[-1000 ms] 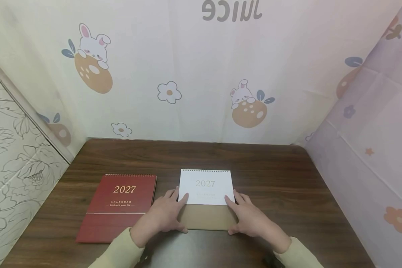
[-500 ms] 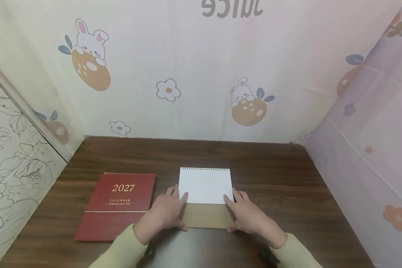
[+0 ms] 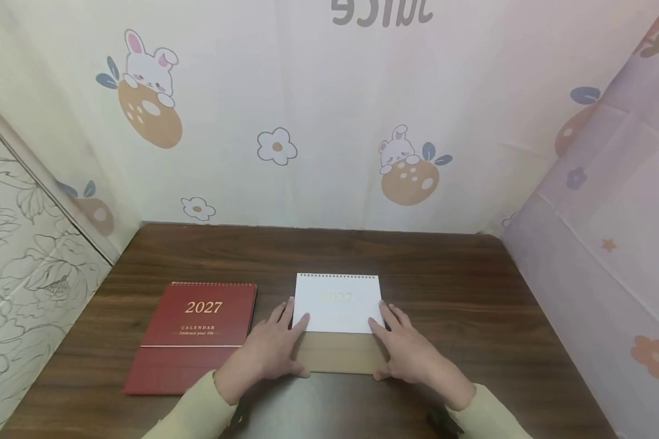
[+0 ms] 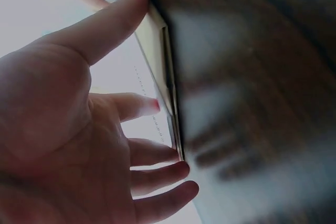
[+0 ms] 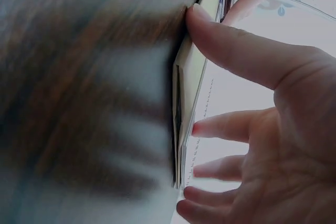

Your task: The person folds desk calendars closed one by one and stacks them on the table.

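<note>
A small desk calendar (image 3: 337,302) with a white spiral-bound cover and a tan base lies folded on the table, gold "2027" faint on its cover. At its left side, my left hand (image 3: 269,347) spreads its fingers along the edge, thumb at the front corner and index finger on the cover. My right hand (image 3: 412,350) mirrors this at the right side. In the left wrist view, extended fingers (image 4: 157,178) meet the calendar's thin edge (image 4: 167,77). The right wrist view shows the thumb on the tan base (image 5: 191,69). Both palms stay off the calendar.
A larger red desk calendar (image 3: 198,329) marked 2027 lies left of my left hand, partly behind my left forearm. The dark wooden table (image 3: 445,268) ends at a patterned curtain (image 3: 329,122) at the back.
Both hands stay at the calendar's sides, with the right fingers shifting slightly up its edge. The view tilts a little. The calendars stay put on the table.
</note>
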Demonstrator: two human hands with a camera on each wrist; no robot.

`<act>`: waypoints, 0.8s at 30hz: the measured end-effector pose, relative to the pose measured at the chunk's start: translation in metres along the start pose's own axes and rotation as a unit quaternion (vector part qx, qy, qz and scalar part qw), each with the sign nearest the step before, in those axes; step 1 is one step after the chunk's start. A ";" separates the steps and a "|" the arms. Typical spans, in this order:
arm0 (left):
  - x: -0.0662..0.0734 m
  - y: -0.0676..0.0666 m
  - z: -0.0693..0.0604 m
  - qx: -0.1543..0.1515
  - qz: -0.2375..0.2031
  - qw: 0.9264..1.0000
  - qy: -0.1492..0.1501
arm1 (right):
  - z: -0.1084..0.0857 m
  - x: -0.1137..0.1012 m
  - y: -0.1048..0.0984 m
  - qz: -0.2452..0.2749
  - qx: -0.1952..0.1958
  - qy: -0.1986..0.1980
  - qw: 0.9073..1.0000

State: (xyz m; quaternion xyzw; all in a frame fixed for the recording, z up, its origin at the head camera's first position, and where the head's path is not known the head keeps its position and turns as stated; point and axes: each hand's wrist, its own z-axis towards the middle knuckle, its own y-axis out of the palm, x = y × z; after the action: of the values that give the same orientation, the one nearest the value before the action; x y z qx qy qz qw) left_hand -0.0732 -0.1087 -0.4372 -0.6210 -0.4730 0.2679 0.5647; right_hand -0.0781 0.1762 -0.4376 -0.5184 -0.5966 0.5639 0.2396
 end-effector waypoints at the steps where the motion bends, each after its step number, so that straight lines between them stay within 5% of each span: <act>1: 0.000 0.001 0.000 0.001 -0.001 1.000 0.003 | 0.000 0.001 0.000 0.000 0.001 -0.009 1.000; 10: 0.005 0.011 0.003 0.016 0.035 0.998 0.047 | -0.002 0.008 0.006 0.022 -0.031 -0.100 0.994; 24: 0.014 0.006 0.009 -0.032 0.090 0.995 0.022 | 0.003 0.006 0.005 -0.030 -0.054 -0.120 0.991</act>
State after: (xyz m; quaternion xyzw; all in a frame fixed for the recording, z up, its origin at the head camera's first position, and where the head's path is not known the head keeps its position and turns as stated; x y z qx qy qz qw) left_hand -0.0730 -0.0915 -0.4421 -0.6841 -0.4113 0.2888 0.5286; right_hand -0.0808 0.1797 -0.4451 -0.4411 -0.6659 0.5816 0.1542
